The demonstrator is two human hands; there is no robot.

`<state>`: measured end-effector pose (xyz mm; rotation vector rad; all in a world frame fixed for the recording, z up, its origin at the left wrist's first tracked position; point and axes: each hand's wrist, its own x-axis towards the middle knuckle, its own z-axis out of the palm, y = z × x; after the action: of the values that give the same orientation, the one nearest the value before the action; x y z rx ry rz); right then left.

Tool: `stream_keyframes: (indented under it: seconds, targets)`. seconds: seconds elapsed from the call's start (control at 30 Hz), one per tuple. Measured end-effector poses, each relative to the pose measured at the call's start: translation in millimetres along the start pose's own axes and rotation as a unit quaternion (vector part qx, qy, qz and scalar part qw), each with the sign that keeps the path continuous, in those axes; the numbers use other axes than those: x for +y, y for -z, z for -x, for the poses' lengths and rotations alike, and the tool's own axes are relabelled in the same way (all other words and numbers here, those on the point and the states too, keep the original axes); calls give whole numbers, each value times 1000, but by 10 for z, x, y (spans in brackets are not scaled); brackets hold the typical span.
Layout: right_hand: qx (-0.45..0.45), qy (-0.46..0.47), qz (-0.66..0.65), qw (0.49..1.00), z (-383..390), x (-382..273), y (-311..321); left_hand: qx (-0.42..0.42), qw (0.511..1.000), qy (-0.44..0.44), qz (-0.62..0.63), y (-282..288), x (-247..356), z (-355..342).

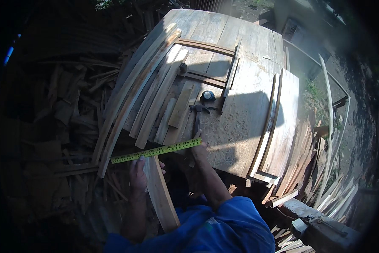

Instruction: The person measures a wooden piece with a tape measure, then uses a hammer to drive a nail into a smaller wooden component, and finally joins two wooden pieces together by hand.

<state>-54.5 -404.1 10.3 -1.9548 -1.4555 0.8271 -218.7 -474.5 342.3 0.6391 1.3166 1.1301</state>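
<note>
Left hand (pixel 138 175) is wrapping around a pale board (pixel 162 196), thumb up by the yellow tape (pixel 155 151), while the right hand (pixel 200 149) is pinching the tape near its other end, fingers closed in pretty narrow. So the board is sitting off the near edge of the table, running from the tape down toward the person's blue shirt (pixel 235 221), and the tape is crossing over its far end at a slant. Can't tell whether it's actually pressing on the wood. Progress-wise, I'd say this board is only at the measuring stage: I'm not seeing any pencil line or fresh cut on it, though a faint mark could be hiding at this size. Farther up the table (pixel 265 46), two short strips (pixel 208 47) are meeting a longer strip (pixel 233 74), so that bit is looking at least laid out; whether it's nailed, no clue. Plenty is looking undone too, with loose boards (pixel 163 98) lying side by side on the left and more planks (pixel 280 126) resting along the right edge. Hammer (pixel 197 120) is lying just beyond the right hand, and a round tape case (pixel 208 96) is sitting behind it.
</note>
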Motion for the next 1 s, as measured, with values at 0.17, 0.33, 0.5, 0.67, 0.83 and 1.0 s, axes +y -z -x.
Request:
stream_keyframes:
  seconds: [0.17,0.33,0.5,0.67,0.83,1.0]
  targets:
    - [39,26,71,996,-108,-36,251,-66,997,29,33,-7,-208,-37]
    - [28,-44,-131,990,737,-632,950,-113,993,-4,30,441,-253,-540]
    - [276,172,66,943,1552,-1356,1850,-182,983,-29,11,336,-466,-848]
    - [159,303,248,907,1177,-2283,1741,-218,967,-91,-100,784,-529,-976]
    - [48,236,162,957,748,-2102,1297,-249,967,-34,-48,965,-436,-1008]
    - [0,207,148,967,60,-2124,439,-266,960,62,59,1359,-464,-1064]
